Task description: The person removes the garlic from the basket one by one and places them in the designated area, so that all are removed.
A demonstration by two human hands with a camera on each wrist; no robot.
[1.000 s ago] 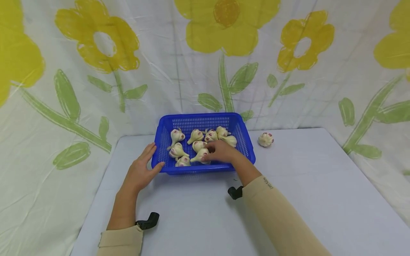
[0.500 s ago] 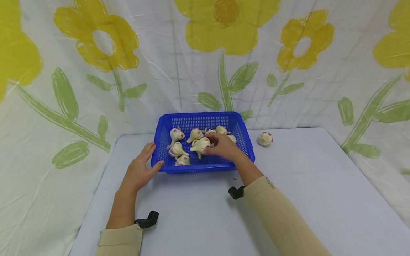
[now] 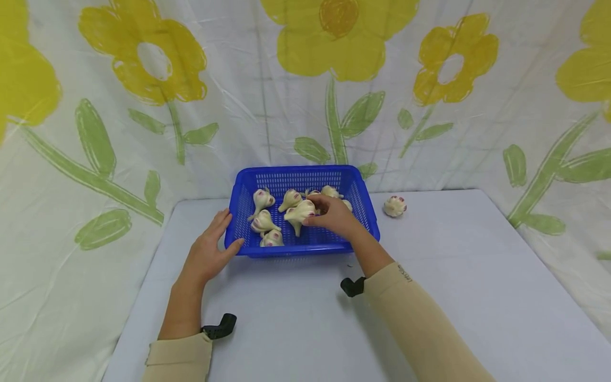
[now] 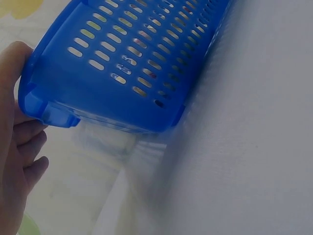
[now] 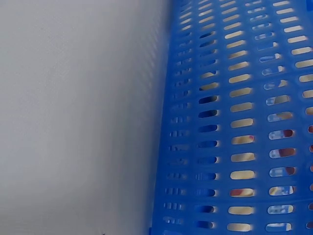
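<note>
Whitish garlic bulbs with purple-red marks lie in a blue plastic basket (image 3: 286, 250), several of them, such as the garlic bulb (image 3: 262, 199) at its left. My right hand (image 3: 333, 216) reaches in over the front rim and pinches a garlic bulb (image 3: 300, 211) between thumb and fingers, stem end down and leftward. Another bulb may overlap it; I cannot tell. At the basket's front left corner, my left hand (image 3: 206, 255) holds the rim, thumb at the front and fingers along the outer side. The right wrist view shows the basket's slotted wall (image 5: 239, 117), with the hand out of sight.
A single garlic bulb (image 3: 395, 206) sits on the white-covered table (image 3: 286, 318) to the right of the basket. Behind stands a white curtain (image 3: 238, 106) with yellow flowers. A tiny dark scrap (image 3: 350, 265) lies before the basket.
My right hand has taken hold of a garlic bulb and raised it slightly, up and away from the front rim. The left hand stays at the basket corner.
</note>
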